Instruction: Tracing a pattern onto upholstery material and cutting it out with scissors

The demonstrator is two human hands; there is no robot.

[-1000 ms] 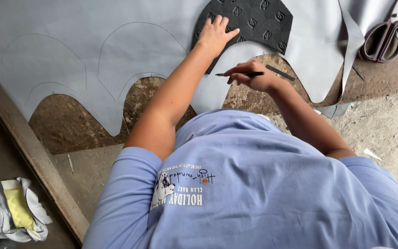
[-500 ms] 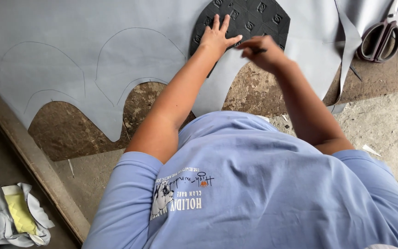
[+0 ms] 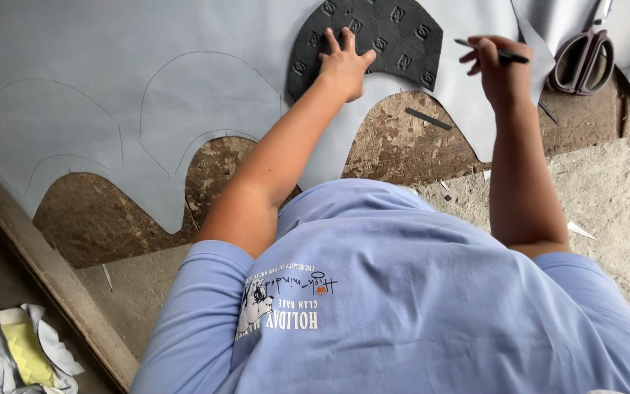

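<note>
While left hand [image 3: 344,64] presses black template [image 3: 395,33], right hand [image 3: 496,67] gripping pen [image 3: 491,51]

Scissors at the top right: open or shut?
Shut, as far as visible: the scissors lie on the grey sheet with handle loops together; the blades run out of frame.

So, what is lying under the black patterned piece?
The black patterned piece lies on the grey sheet, pressed flat by the left hand. Any pencil line beneath it is covered.
</note>
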